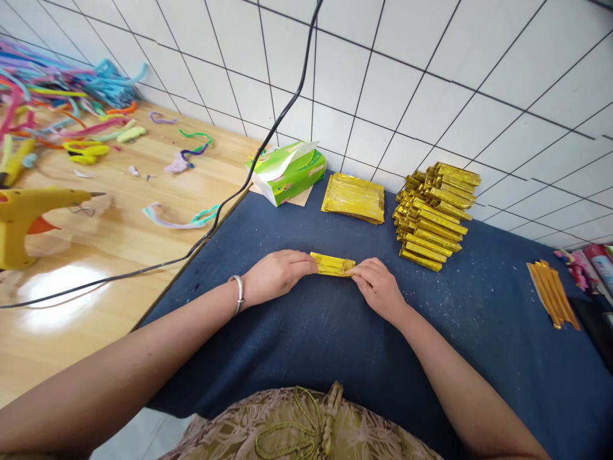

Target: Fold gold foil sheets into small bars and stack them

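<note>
A folded strip of gold foil paper (pixel 331 264) lies on the dark blue cloth (pixel 311 345) in front of me. My left hand (pixel 278 275), with a silver bangle on its wrist, pinches the strip's left end. My right hand (pixel 378 287) pinches its right end. Beyond them a flat stack of gold foil sheets (pixel 354 198) rests on the cloth. To its right stands a tall pile of folded gold strips (pixel 435 214). A few narrower gold strips (pixel 553 294) lie far right.
A green tissue pack (pixel 287 171) sits at the cloth's far left corner. On the wooden table (pixel 96 255) to the left are a yellow glue gun (pixel 29 217), a black cable (pixel 230 204) and several coloured pipe cleaners (pixel 62 102). White tiles lie beyond.
</note>
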The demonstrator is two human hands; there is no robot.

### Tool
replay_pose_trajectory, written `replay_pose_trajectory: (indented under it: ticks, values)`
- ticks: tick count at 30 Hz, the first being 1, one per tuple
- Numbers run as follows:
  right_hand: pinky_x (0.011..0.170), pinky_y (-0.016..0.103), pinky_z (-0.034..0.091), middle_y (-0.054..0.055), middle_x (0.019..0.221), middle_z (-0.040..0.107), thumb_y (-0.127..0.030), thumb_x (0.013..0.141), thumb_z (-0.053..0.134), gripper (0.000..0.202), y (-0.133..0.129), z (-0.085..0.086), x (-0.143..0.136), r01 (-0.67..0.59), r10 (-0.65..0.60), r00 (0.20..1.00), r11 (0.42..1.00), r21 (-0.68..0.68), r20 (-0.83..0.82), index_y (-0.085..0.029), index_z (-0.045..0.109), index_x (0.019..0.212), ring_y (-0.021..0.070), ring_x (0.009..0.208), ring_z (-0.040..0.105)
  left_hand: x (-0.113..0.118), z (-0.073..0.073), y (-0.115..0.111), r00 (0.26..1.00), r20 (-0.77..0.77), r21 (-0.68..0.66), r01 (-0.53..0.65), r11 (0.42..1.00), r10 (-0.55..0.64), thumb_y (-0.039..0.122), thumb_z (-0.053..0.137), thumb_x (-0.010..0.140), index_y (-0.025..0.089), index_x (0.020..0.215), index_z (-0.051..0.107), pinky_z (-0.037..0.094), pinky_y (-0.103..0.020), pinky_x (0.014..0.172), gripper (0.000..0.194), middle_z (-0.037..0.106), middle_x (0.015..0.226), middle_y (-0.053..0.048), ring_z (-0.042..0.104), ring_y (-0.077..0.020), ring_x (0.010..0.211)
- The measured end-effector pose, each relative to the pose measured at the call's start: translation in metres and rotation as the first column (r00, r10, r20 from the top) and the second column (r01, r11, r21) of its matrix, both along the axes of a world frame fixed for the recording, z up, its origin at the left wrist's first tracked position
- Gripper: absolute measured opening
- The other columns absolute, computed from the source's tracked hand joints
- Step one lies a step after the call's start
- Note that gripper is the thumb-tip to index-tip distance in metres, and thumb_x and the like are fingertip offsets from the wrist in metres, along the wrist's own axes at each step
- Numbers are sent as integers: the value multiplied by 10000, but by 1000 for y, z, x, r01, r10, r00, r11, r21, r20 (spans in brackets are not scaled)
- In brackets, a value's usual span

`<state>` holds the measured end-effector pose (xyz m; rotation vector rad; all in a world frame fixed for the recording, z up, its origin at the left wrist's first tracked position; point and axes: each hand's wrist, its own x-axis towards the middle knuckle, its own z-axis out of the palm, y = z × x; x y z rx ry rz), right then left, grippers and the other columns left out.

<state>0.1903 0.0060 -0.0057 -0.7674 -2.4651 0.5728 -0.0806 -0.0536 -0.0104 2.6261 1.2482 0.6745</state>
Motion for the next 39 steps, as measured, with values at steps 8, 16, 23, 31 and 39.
replay_pose_trajectory:
  ticks: [8,16,23,31,39]
  values:
    - [774,352,437,23,836,662,-185,872,506,174,-2,4,-5,116,-114,992,993,-37,57,-243,648,955,185,835,554,6,1,-3,988,126,-108,-81,991,94,190,361,935,177,1058,555,495,-261,856,230,579,1087,-66,581,-128,960]
    - [767,337,445,12,916,685,-150,845,499,202,4,7,-15,192,-185,976,980,-58,114,-244,641,953,184,846,575,15,7,2,950,193,-186,-210,960,246,212,386,921,163,927,556,489,-295,850,177,585,963,-53,570,-145,905]
    - [777,343,445,38,879,668,-143,851,478,293,-2,7,-16,237,-233,965,971,-16,124,-211,585,1116,197,840,560,15,5,-1,956,186,-172,-197,965,228,213,380,925,165,936,557,486,-280,849,184,577,993,-57,567,-139,911]
    - [724,334,391,56,826,632,-166,883,462,240,-5,13,-18,176,-193,948,980,88,251,-226,648,1021,201,824,508,15,1,-4,969,104,-86,-214,973,222,227,404,929,160,964,573,463,-318,827,185,626,922,-53,566,-164,874]
    - [731,307,358,47,870,641,-192,895,446,249,-1,17,-18,208,-210,927,977,38,312,-234,655,1025,184,851,506,19,7,-1,948,89,-146,-292,945,307,229,391,931,169,929,568,440,-302,783,187,612,845,-33,552,-163,818]
